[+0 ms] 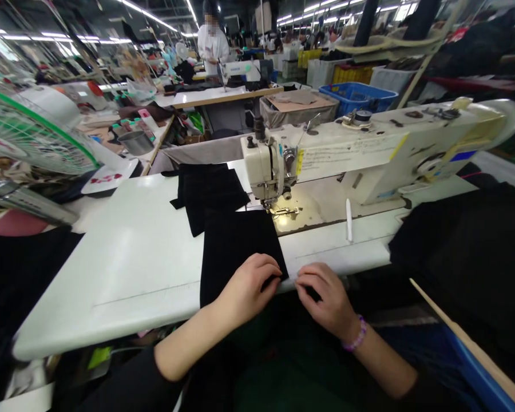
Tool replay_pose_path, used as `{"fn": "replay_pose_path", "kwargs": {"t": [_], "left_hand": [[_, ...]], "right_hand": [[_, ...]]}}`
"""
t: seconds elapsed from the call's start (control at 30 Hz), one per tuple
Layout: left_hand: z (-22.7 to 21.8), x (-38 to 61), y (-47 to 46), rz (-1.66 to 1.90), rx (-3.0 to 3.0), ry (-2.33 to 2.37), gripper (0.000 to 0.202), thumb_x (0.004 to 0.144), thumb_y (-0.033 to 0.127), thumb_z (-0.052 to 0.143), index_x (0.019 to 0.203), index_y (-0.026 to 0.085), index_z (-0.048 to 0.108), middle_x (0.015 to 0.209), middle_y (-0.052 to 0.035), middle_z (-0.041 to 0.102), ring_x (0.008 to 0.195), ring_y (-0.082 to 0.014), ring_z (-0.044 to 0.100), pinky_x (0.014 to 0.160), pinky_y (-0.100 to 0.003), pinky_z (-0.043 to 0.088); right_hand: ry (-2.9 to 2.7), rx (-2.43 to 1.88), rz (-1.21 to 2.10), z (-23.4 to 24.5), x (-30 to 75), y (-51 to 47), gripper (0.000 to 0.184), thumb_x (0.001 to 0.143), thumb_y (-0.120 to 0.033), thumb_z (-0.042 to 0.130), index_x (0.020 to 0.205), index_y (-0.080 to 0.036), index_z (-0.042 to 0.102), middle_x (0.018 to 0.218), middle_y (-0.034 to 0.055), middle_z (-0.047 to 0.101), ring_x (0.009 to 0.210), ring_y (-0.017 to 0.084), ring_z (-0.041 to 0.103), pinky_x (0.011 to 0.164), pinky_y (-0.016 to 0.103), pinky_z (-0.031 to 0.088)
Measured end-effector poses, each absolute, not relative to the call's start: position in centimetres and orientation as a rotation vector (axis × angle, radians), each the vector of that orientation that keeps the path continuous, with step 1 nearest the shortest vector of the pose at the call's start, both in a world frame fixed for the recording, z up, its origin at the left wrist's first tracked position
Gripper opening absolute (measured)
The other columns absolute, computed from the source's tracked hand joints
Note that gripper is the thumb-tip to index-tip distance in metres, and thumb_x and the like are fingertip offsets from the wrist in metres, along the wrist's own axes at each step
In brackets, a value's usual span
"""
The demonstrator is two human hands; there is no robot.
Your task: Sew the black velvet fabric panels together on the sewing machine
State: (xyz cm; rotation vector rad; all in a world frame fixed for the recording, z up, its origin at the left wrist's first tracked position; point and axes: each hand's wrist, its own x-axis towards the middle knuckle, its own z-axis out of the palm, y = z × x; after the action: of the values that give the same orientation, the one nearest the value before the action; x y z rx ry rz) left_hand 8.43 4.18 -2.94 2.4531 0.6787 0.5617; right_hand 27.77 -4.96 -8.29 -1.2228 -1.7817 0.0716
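Observation:
A black fabric piece (pixel 236 243) lies flat on the white sewing table (pixel 137 257), its far edge close to the presser foot (pixel 283 210) of the cream sewing machine (pixel 369 154). My left hand (pixel 249 286) rests on the near right corner of that piece, fingers curled and pinching its edge. My right hand (pixel 326 297), with a pink bead bracelet on the wrist, sits just right of it at the table's front edge, fingers closed on a bit of black fabric. A second black piece (pixel 208 191) lies behind, left of the machine head.
Dark fabric piles up at the right (pixel 467 252) and at the far left (pixel 12 274). A green-rimmed fan (pixel 30 131) stands at the left. A white stick (pixel 348 218) lies on the machine bed. A person in white (pixel 212 46) stands at a far workstation near a blue crate (pixel 356 97).

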Motion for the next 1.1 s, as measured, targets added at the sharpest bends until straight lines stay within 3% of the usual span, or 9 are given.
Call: {"fn": "replay_pose_path", "kwargs": {"t": [0.2,0.4,0.77,1.1], "left_hand": [[-3.6,8.7,3.3,0.615,2.638,0.653,0.014,0.094,0.013,0.055,0.098,0.016,0.068,0.098,-0.0085,0.068,0.089,-0.0212,0.062,0.078,-0.036,0.055],[-4.0,8.5,3.1,0.636,2.727,0.632,0.013,0.095,0.013,0.054,0.099,0.015,0.066,0.097,-0.0081,0.067,0.087,-0.0206,0.060,0.075,-0.035,0.054],[-4.2,8.5,2.8,0.643,2.882,0.601,0.017,0.098,0.016,0.049,0.099,0.014,0.066,0.087,-0.0074,0.064,0.078,-0.0196,0.055,0.068,-0.033,0.052],[-5.4,8.5,2.6,0.678,3.066,0.503,0.018,0.099,0.014,0.049,0.106,0.010,0.064,0.089,-0.0088,0.065,0.084,-0.0218,0.058,0.071,-0.035,0.055]], "right_hand": [[-1.972,-1.304,-0.148,-8.1,26.7,-5.8,0.019,0.098,-0.014,0.054,0.107,-0.015,0.070,0.083,0.0069,0.065,0.079,0.021,0.057,0.073,0.036,0.046],[-2.008,-1.344,-0.194,-7.9,26.3,-5.5,0.018,0.098,-0.012,0.053,0.101,-0.011,0.070,0.078,0.0068,0.063,0.075,0.021,0.054,0.070,0.036,0.042],[-2.036,-1.291,-0.230,-7.7,26.6,-5.5,0.020,0.100,-0.013,0.050,0.102,-0.013,0.070,0.077,0.0057,0.065,0.075,0.021,0.055,0.070,0.037,0.044],[-2.029,-1.259,-0.234,-7.8,26.6,-5.6,0.019,0.099,-0.011,0.052,0.102,-0.013,0.070,0.079,0.0069,0.068,0.075,0.022,0.057,0.074,0.038,0.046]]}}
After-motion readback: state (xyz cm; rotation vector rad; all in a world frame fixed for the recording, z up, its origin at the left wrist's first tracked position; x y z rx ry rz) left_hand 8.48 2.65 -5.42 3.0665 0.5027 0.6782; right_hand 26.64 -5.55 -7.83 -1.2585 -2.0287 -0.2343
